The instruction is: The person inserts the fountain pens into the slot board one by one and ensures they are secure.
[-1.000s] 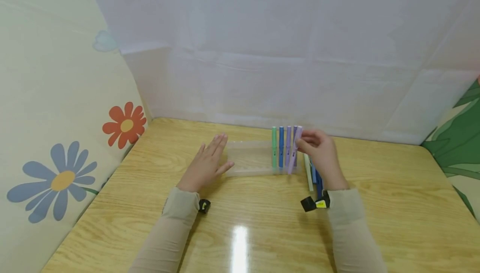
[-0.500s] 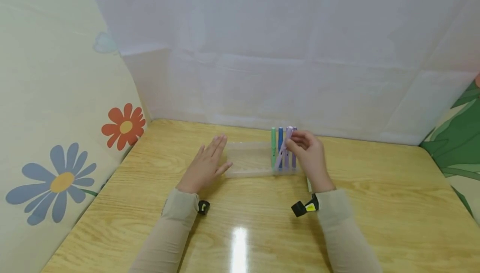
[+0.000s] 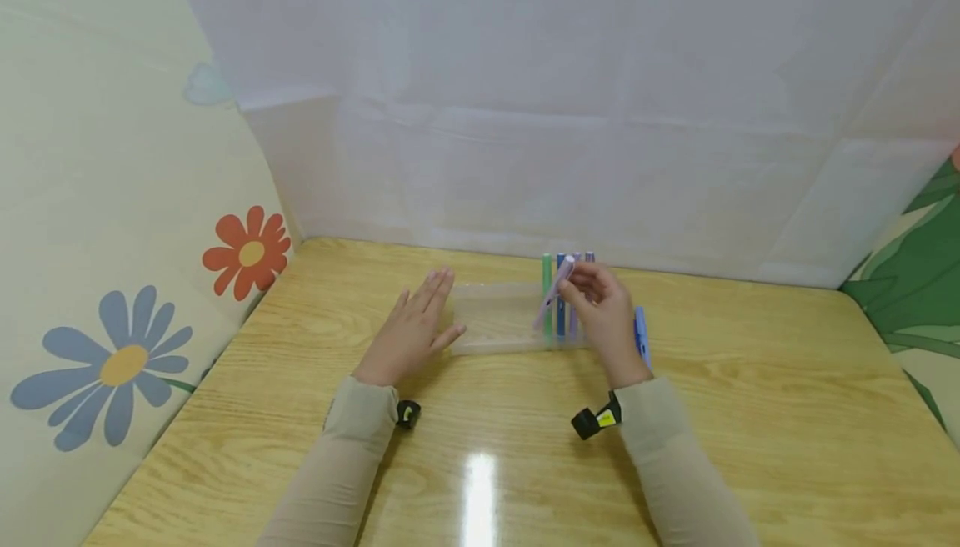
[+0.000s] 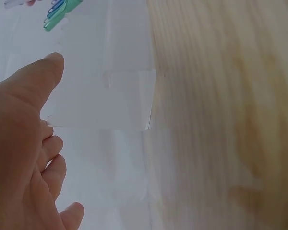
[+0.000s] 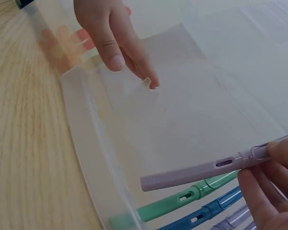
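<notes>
Pen of pale lilac plastic, slender and round, tilts with its lower end toward 7 o'clock, pinched between the thumb and fingers of a person's right hand above a shallow rectangular tray of clear plastic on a wood-grain bench. The left hand, fingers extended and thumb apart, is at the tray's 9 o'clock end; whether it presses the plastic is hard to tell. Toward 3 o'clock in the tray, a mint-green pen, a deep-blue pen and purple pens run side by side. A lighter-blue pen lies just beyond, partly hidden by the right hand.
</notes>
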`<state>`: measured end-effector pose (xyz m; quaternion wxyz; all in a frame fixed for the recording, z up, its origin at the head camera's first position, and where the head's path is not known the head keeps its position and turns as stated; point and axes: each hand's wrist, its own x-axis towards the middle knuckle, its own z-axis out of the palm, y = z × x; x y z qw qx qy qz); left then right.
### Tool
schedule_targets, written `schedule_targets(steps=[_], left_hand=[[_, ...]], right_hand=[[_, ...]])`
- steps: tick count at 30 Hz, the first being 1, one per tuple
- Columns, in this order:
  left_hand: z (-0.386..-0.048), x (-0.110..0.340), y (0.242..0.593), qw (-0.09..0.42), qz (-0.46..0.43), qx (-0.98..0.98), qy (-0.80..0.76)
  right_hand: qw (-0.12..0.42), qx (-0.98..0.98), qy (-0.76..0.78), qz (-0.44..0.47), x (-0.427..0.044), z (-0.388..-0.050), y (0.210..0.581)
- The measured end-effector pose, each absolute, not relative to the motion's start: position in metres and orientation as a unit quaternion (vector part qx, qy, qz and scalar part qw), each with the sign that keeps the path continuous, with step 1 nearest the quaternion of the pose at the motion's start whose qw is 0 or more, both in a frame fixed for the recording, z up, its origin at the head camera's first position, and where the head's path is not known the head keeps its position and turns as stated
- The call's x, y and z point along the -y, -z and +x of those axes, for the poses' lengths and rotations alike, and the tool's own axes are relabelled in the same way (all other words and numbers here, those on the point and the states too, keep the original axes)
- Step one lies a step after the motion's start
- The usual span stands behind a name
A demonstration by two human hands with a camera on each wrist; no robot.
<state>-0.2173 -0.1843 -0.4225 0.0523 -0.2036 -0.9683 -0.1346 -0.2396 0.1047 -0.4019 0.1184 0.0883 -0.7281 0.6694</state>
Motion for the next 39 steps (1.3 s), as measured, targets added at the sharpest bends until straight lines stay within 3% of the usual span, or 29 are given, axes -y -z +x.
schedule_targets(steps=[16, 39], left_hand=[[-0.216, 0.185, 0.419, 0.048, -0.2, 0.969, 0.138], [-0.216, 0.183, 0.42, 0.054, -0.207, 0.966, 0.144]], right_hand=[[0.093, 0.741, -0.655, 0.11, -0.096, -0.238, 0.409], [0.105, 0.83, -0.54, 0.092, -0.082, -0.245, 0.401]])
